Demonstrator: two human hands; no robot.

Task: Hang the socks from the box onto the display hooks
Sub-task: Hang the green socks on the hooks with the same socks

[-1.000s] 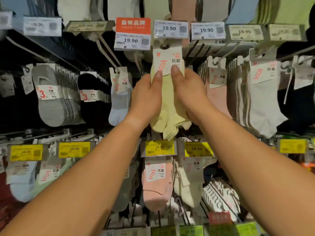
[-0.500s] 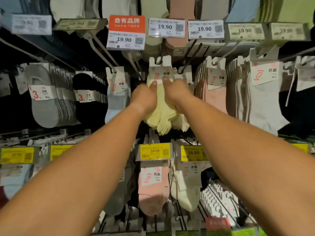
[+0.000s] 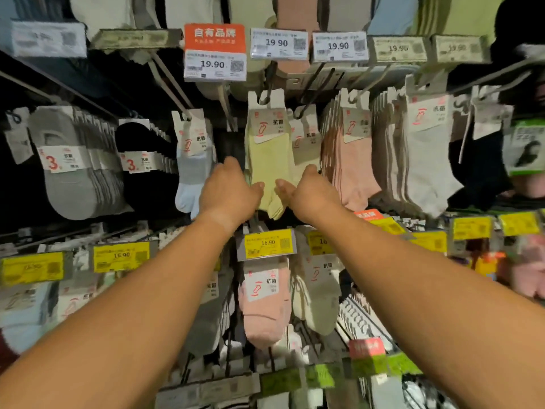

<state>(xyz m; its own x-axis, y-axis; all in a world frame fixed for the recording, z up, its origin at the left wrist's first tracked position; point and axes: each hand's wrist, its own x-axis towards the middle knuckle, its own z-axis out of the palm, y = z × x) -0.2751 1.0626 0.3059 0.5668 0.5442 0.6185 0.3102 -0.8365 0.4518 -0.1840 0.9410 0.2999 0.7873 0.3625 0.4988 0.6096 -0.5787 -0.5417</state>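
Observation:
A pack of pale yellow socks [image 3: 269, 160] hangs by its white card header from a dark display hook [image 3: 267, 84] under a 19.90 price tag. My left hand [image 3: 228, 191] sits at the pack's lower left and my right hand [image 3: 309, 191] at its lower right. Both thumbs point inward toward the sock toes. The fingers are hidden behind the hands, so I cannot see whether they touch the socks. The box is out of sight.
Neighbouring hooks carry light blue socks [image 3: 193, 169], pink socks [image 3: 354, 166], grey socks [image 3: 427, 160] and black and grey packs at the left. A lower row with yellow 16.90 tags [image 3: 267, 243] holds pink socks [image 3: 264, 302] and cream ones.
The yellow pack now hangs on the hook. Both hands have slid down from its card header to its lower end and no longer grip the header.

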